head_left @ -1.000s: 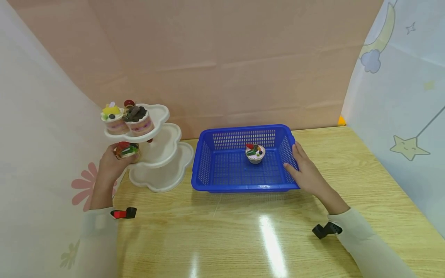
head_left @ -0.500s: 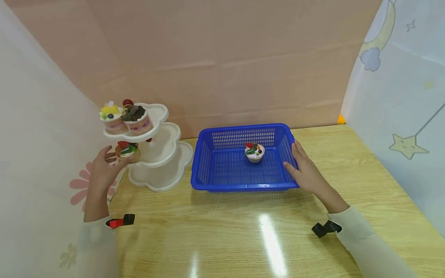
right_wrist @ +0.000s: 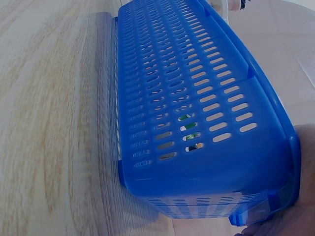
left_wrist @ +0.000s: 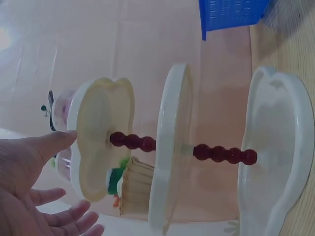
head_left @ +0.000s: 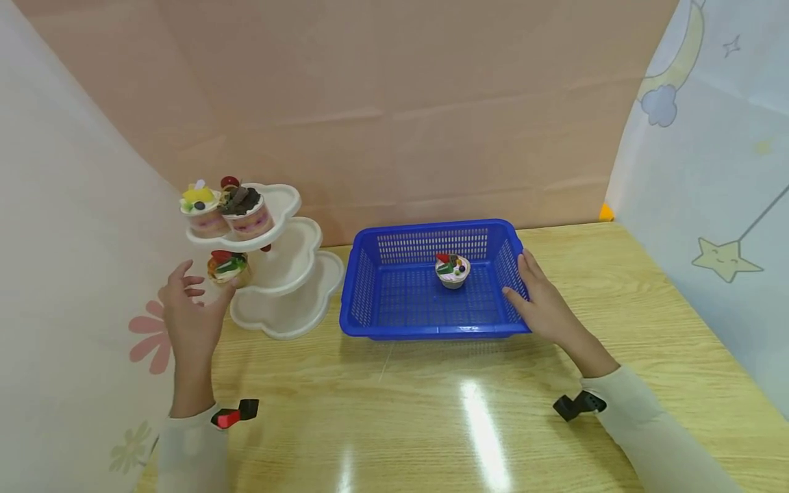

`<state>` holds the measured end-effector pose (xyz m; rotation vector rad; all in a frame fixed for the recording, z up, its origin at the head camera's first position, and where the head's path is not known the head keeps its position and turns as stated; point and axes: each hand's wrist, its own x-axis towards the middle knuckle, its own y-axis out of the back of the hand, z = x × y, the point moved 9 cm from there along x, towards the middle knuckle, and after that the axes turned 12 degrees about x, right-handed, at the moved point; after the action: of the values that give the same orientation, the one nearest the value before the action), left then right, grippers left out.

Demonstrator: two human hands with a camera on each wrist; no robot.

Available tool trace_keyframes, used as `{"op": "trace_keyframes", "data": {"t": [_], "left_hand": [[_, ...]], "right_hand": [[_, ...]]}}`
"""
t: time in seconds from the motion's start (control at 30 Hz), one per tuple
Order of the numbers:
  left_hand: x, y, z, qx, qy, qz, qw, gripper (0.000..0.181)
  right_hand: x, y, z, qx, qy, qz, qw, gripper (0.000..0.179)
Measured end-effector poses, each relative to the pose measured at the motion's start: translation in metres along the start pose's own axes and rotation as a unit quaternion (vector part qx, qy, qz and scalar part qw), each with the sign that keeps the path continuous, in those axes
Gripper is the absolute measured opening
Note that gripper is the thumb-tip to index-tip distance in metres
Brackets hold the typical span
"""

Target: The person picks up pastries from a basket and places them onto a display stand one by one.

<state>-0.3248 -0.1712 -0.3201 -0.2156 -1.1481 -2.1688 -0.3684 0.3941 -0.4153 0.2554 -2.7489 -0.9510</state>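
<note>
A white three-tier cake stand stands at the left, its tiers shaped like petals. On its middle tier sits a fruit-topped cupcake, its pale fluted case also visible in the left wrist view. My left hand is just in front of that cupcake, fingers loosely spread, with nothing held. My right hand grips the right rim of a blue plastic basket, thumb on the inner side. Inside the basket lies another cupcake with pink cream and fruit.
The stand's top tier carries a chocolate-topped cake cup and a yellow-fruit cake cup. Red beaded posts join the tiers. A patterned cloth hangs close at the left, and a pinkish backdrop rises behind the wooden table.
My left hand has let go of the cupcake on the middle tier and drawn back toward me, its fingers opening. The right hand and basket have stayed put.
</note>
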Motion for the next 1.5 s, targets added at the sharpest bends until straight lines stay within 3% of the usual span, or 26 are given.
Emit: {"op": "trace_keyframes", "data": {"t": [0.2, 0.37, 0.67, 0.87, 1.0, 1.27, 1.5], "left_hand": [[-0.017, 0.005, 0.024, -0.038, -0.055, 0.057, 0.9961, 0.068], [-0.029, -0.004, 0.046, -0.084, -0.09, 0.056, 0.9907, 0.064], [-0.055, -0.039, 0.088, -0.165, -0.116, -0.027, 0.9791, 0.072], [-0.078, -0.05, 0.141, -0.193, -0.156, -0.124, 0.9608, 0.07], [-0.086, -0.067, 0.165, -0.207, -0.179, -0.181, 0.9448, 0.071], [-0.093, -0.129, 0.177, -0.21, -0.198, -0.254, 0.9231, 0.078], [-0.101, -0.158, 0.191, -0.199, -0.209, -0.296, 0.9104, 0.084]], "right_hand": [[0.001, 0.0, 0.0, -0.001, 0.001, -0.001, 1.0, 0.072], [0.002, 0.0, -0.001, -0.003, -0.005, -0.002, 1.0, 0.073], [0.002, -0.002, 0.001, -0.007, -0.004, -0.003, 1.0, 0.072], [0.0, -0.002, 0.004, -0.006, -0.007, -0.002, 1.0, 0.072], [0.0, 0.0, 0.003, -0.004, -0.004, -0.001, 1.0, 0.072], [-0.003, 0.002, 0.003, -0.007, -0.009, -0.001, 0.9999, 0.072], [-0.001, 0.0, 0.002, -0.008, -0.01, -0.003, 0.9999, 0.072]]}}
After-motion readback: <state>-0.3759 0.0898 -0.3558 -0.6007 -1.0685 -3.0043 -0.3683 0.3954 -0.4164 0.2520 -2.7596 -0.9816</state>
